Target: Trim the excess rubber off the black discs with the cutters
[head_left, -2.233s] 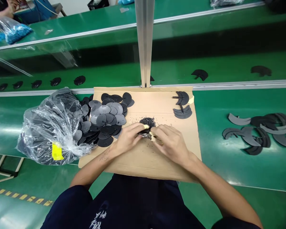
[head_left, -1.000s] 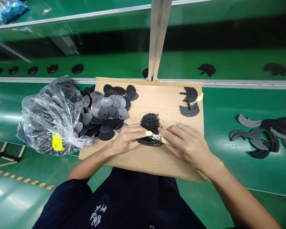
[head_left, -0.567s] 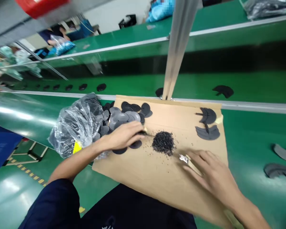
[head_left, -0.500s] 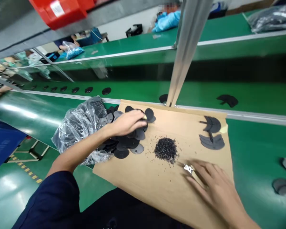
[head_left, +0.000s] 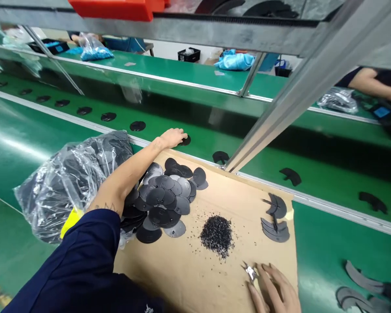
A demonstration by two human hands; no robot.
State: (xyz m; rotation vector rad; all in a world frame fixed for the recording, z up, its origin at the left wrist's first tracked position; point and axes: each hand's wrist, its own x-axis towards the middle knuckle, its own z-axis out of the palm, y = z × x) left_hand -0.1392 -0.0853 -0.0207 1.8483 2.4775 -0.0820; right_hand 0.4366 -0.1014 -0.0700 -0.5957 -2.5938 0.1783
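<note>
Holding nippers [head_left: 250, 271] in right hand [head_left: 276, 289] over cardboard [head_left: 241, 191], near heap of black bits [head_left: 217, 236]. Touching dark disc [head_left: 187, 140] on green surface [head_left: 161, 121] beyond with left hand [head_left: 172, 138]; can't tell if gripped.

Far beyond our left hand [head_left: 172, 138], we see a green bench [head_left: 169, 71] with a clear bag [head_left: 97, 51] of something blue and a light blue bundle [head_left: 236, 61]. Higher up, to that hand's left, sits a red bin [head_left: 114, 8]. Ahead of our right hand [head_left: 275, 289], a metal post [head_left: 289, 100] slants; past it shows a co-worker's forearm [head_left: 371, 82].
</note>
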